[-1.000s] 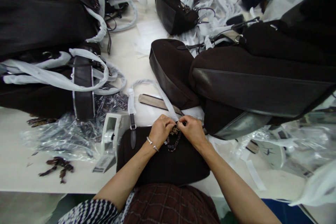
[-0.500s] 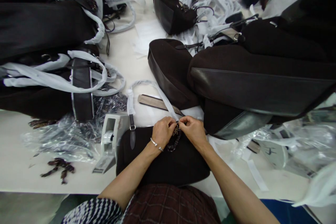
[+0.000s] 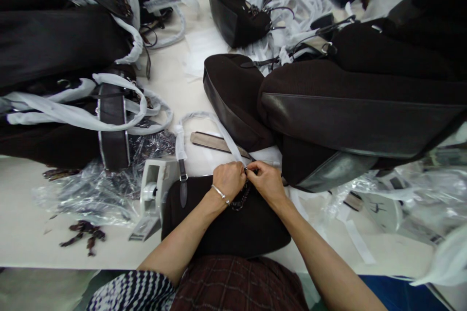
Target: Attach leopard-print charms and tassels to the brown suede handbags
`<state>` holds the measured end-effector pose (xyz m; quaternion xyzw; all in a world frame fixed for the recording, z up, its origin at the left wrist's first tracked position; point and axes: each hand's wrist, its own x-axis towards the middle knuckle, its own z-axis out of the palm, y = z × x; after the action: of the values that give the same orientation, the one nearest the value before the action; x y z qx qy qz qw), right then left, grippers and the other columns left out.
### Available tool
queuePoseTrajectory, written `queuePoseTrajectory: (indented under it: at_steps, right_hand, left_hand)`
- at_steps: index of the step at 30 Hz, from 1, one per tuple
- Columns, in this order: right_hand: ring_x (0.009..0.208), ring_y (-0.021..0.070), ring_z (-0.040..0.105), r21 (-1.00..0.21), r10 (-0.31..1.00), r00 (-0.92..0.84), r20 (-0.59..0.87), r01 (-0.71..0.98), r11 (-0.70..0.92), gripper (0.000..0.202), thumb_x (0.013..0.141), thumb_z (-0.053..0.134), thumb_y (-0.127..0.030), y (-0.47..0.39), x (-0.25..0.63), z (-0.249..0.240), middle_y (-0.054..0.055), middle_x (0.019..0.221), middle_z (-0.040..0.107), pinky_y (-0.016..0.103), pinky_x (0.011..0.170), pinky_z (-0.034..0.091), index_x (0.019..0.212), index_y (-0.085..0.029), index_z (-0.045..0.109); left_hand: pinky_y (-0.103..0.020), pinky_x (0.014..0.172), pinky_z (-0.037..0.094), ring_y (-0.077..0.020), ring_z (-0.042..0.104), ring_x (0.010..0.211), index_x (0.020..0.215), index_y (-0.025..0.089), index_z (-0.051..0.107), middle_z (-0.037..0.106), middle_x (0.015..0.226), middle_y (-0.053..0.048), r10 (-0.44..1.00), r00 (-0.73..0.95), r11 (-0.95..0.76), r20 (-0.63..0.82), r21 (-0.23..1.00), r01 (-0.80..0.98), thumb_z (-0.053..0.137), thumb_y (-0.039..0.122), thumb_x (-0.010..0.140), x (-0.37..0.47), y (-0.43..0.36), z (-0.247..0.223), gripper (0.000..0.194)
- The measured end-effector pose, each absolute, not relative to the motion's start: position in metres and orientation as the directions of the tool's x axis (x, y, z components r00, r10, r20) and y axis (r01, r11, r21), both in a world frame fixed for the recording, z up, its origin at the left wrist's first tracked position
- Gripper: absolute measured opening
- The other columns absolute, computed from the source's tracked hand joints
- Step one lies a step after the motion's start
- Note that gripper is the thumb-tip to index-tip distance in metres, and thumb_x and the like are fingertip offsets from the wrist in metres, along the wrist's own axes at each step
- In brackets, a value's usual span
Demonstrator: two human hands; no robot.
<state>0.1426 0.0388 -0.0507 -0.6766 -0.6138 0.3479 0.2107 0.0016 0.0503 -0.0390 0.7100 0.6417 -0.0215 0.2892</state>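
A dark brown fabric handbag (image 3: 219,228) lies flat at the table's front edge, right before my body. Its handle (image 3: 204,115), wrapped in white, arches away behind the bag's top edge. At the handle's right base my left hand (image 3: 229,181) is closed, knuckles up, on a dark chain (image 3: 239,203). Facing it, my right hand (image 3: 267,182) pinches the upper end of the same chain between thumb and forefinger. The rest of the chain hangs down in a loop on the bag's front. What exactly lies between the fingertips is partly hidden.
A grey tape dispenser (image 3: 155,194) stands left of the bag. Dark bags (image 3: 357,107) are piled on the right, and other bags (image 3: 54,39) on the left. Clear plastic wrapping (image 3: 91,194) and a dark chain bundle (image 3: 85,235) lie at left. A beige-and-dark strap (image 3: 215,142) lies behind the handle.
My left hand has turned and closed further, its knuckles now over the chain's top. My right hand stays pinched at nearly the same spot. The bag has not visibly moved.
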Motion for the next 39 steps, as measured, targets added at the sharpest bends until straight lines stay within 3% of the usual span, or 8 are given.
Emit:
queuePoseTrajectory:
  at_steps: [9,17,23,28,33,36,39]
  right_hand:
    - [0.072,0.0167,0.066,-0.791,0.952,-0.007,-0.307,0.558,-0.251,0.02,0.082,0.055,-0.029,0.04,0.148,-0.044,0.0,0.081,0.074,0.026,0.07,0.047,0.086,-0.022,0.073]
    - [0.067,0.0153,0.065,-0.728,0.88,-0.052,-0.472,0.586,-0.356,0.01,0.073,0.064,-0.026,0.056,0.154,-0.052,-0.001,0.073,0.072,0.024,0.062,0.046,0.078,-0.022,0.071]
    - [0.063,0.0141,0.06,-0.689,0.952,-0.076,-0.297,0.707,-0.159,0.01,0.075,0.056,-0.018,0.052,0.147,-0.041,-0.002,0.069,0.068,0.024,0.061,0.041,0.074,-0.023,0.065]
    - [0.059,0.0129,0.057,-0.704,0.955,-0.081,-0.287,0.694,-0.153,0.008,0.074,0.054,-0.018,0.053,0.148,-0.042,-0.004,0.069,0.065,0.023,0.057,0.039,0.076,-0.023,0.059]
    - [0.069,0.0166,0.061,-0.669,0.966,-0.143,-0.216,0.742,-0.04,0.013,0.079,0.049,-0.017,0.052,0.149,-0.047,0.0,0.077,0.066,0.026,0.065,0.041,0.088,-0.022,0.057]
    - [0.069,0.0173,0.061,-0.688,0.979,-0.078,-0.187,0.722,-0.074,0.011,0.083,0.047,-0.019,0.047,0.151,-0.039,0.002,0.08,0.065,0.027,0.067,0.042,0.092,-0.021,0.053]
    - [0.063,0.0147,0.06,-0.759,0.98,-0.001,-0.197,0.633,-0.152,0.009,0.085,0.05,-0.025,0.042,0.154,-0.024,0.001,0.08,0.064,0.026,0.064,0.043,0.093,-0.022,0.051]
  left_hand:
    - [-0.026,0.064,0.039,-0.0184,0.064,0.072,0.083,0.023,0.068,0.072,0.083,-0.004,0.931,0.102,0.068,-0.35,0.442,0.894,0.052,0.03,0.088,0.003,0.041,-0.044,0.018]
    - [-0.026,0.07,0.039,-0.0171,0.063,0.08,0.084,0.022,0.068,0.07,0.088,-0.002,0.948,0.128,0.065,-0.291,0.57,0.819,0.053,0.029,0.089,-0.001,0.035,-0.059,0.017]
    - [-0.027,0.072,0.04,-0.0174,0.062,0.08,0.084,0.021,0.066,0.069,0.086,-0.002,0.956,0.146,0.039,-0.256,0.601,0.798,0.055,0.027,0.089,-0.002,0.036,-0.068,0.014]
    - [-0.027,0.075,0.042,-0.0172,0.062,0.081,0.083,0.02,0.066,0.069,0.085,-0.002,0.951,0.163,0.047,-0.264,0.642,0.765,0.056,0.025,0.089,-0.001,0.038,-0.075,0.013]
    - [-0.029,0.081,0.044,-0.0176,0.062,0.084,0.085,0.02,0.066,0.068,0.086,-0.003,0.95,0.18,0.043,-0.254,0.68,0.732,0.057,0.025,0.088,-0.003,0.038,-0.07,0.011]
    - [-0.034,0.092,0.044,-0.0215,0.06,0.098,0.095,0.021,0.066,0.067,0.099,-0.006,0.973,0.175,-0.027,-0.147,0.687,0.726,0.058,0.028,0.089,-0.005,0.037,-0.055,0.013]
    - [-0.035,0.099,0.043,-0.0204,0.058,0.11,0.103,0.021,0.065,0.065,0.115,-0.007,0.972,0.226,-0.077,-0.064,0.824,0.561,0.052,0.023,0.091,-0.004,0.038,-0.045,0.018]
